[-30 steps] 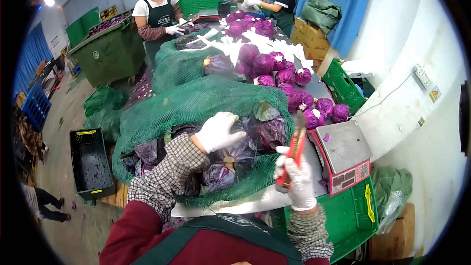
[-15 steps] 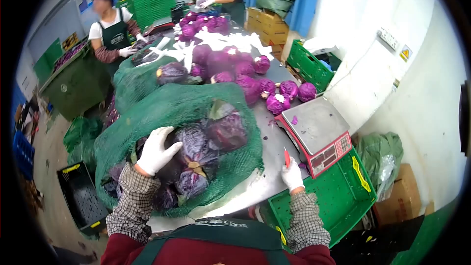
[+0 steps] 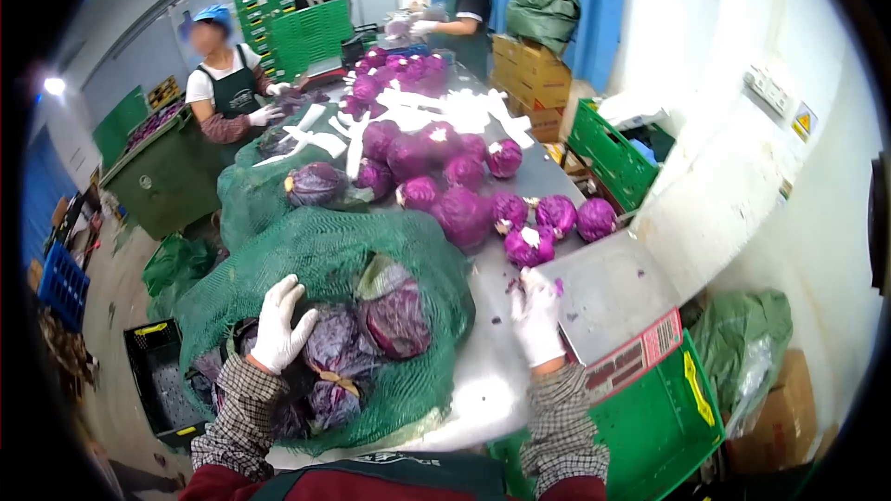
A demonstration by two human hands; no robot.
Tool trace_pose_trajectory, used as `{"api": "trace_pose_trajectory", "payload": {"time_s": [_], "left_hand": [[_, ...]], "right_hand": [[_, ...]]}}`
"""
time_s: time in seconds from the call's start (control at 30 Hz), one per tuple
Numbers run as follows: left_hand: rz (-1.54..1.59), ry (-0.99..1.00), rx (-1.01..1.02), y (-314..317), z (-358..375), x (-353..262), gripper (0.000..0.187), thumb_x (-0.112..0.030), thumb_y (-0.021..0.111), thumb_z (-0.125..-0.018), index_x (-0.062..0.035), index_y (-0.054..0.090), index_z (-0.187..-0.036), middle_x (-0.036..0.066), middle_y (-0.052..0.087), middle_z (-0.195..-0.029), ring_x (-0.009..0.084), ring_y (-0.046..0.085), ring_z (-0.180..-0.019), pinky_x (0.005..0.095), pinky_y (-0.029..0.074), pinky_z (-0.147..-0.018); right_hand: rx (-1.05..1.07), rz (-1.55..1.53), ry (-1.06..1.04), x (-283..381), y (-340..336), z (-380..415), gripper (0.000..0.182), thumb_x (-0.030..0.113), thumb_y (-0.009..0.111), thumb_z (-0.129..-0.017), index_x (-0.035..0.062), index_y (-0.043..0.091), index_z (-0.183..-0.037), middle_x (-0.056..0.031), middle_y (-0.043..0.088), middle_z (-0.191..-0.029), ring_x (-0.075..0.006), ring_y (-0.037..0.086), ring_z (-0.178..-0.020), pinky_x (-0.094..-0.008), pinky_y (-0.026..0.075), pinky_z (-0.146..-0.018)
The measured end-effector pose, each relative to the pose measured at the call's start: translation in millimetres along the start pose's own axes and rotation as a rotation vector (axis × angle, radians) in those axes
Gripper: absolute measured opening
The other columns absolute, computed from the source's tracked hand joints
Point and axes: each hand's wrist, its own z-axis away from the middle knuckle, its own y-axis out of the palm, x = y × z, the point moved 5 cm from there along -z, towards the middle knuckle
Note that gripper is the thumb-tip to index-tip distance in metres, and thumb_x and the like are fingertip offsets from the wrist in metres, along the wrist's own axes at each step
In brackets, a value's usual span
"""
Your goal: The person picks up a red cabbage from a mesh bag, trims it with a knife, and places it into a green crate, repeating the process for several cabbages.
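Observation:
My left hand, in a white glove, is open with its fingers spread over red cabbages in their dark outer leaves. These cabbages lie in the mouth of a green net bag on the metal table. My right hand, also gloved, is at the left edge of the scale, its fingers curled together. Whatever it holds is hidden; no red tool shows there now. Beyond it lie several peeled purple cabbages, and small purple scraps are by the fingertips.
A green crate sits below the scale. White strips cover the cabbages farther back. A black crate stands on the floor at left. Co-workers stand at the table's left side and far end.
My right hand has moved forward from the scale's front corner to its left edge; the slim red tool seen in it earlier is out of sight. My left hand stays over the bag. The view has shifted.

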Motion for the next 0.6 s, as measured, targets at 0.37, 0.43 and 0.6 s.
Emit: {"api": "trace_pose_trajectory", "payload": {"time_s": [0.37, 0.43, 0.6], "left_hand": [[-0.045, -0.038, 0.022, -6.9, -5.7, -11.2, 0.038, -0.027, 0.061, -0.086, 0.0009, 0.061, -0.111, 0.019, 0.055, -0.124, 0.0355, 0.049, -0.117, 0.0462, 0.036, -0.103], [-0.027, -0.043, 0.035, -4.8, -7.6, -11.5, 0.039, -0.029, 0.059, -0.087, 0.0003, 0.060, -0.114, 0.018, 0.053, -0.126, 0.0350, 0.048, -0.118, 0.0454, 0.036, -0.103], [0.014, -0.119, 0.096, -4.0, -12.7, -11.2, 0.042, -0.029, 0.058, -0.087, -0.0005, 0.059, -0.117, 0.017, 0.051, -0.131, 0.0352, 0.046, -0.121, 0.0465, 0.035, -0.103]], "right_hand": [[0.561, 0.444, 0.153, -197.9, 165.0, -210.7, 0.037, 0.033, 0.066, -0.080, 0.0041, 0.065, -0.103, -0.0208, 0.063, -0.108, -0.0358, 0.059, -0.105, -0.0448, 0.047, -0.091], [0.665, 0.536, 0.165, -215.7, 194.9, -217.0, 0.039, 0.035, 0.066, -0.079, 0.0055, 0.065, -0.105, -0.0141, 0.064, -0.109, -0.0336, 0.057, -0.109, -0.0446, 0.045, -0.092], [0.946, 0.632, 0.335, -248.3, 246.6, -218.8, 0.050, 0.048, 0.069, -0.079, 0.0093, 0.067, -0.109, -0.0140, 0.064, -0.115, -0.0299, 0.059, -0.111, -0.0420, 0.046, -0.094]]}}
